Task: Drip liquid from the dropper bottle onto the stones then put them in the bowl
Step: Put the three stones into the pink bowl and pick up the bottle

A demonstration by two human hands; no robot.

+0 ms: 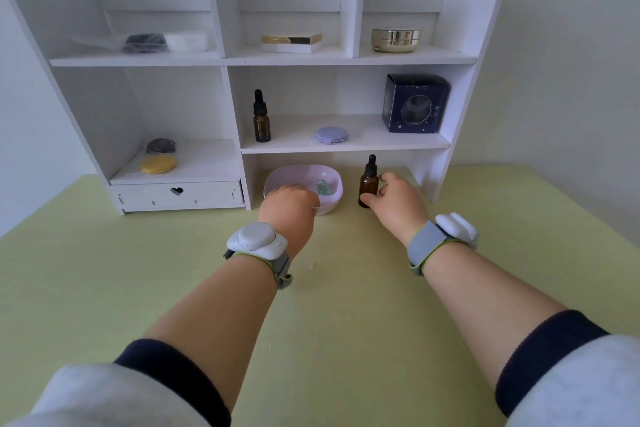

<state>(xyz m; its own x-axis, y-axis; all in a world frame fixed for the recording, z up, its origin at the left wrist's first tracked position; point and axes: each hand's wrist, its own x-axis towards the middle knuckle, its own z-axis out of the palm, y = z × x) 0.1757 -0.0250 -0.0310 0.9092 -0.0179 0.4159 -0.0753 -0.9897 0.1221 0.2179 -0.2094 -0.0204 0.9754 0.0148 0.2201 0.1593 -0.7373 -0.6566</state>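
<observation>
The dropper bottle (368, 184) stood upright on the table (138, 288), just under the front lip of the shelf unit (346, 146), with the right hand (398, 201) at its 3 o'clock: thumb low against the base, fingertips near the shoulder, a loose grip touching the glass but not clearly clenched round it. At the bottle's 9 o'clock sat the bowl (329, 177), pale lilac, with one greenish stone (322, 186) lying inside it; the left hand (289, 203) rested curled over the bowl's near rim, and whether it held another stone I could not tell (the fingers were hidden). The likeliest trouble, I judged, was a tip: the bottle was tall and narrow, and a half-made grip or a knock from the wrist would send it toward the bowl or onto the table. Lifting it straight up risked striking the shelf board above, which hung close over its black cap. The left hand could also drag or tilt the light bowl. Room was tight at 12 o'clock, closed by the unit's back and its right upright at 2 o'clock. Toward 6 o'clock the table lay bare and wide, the safer place to work.
</observation>
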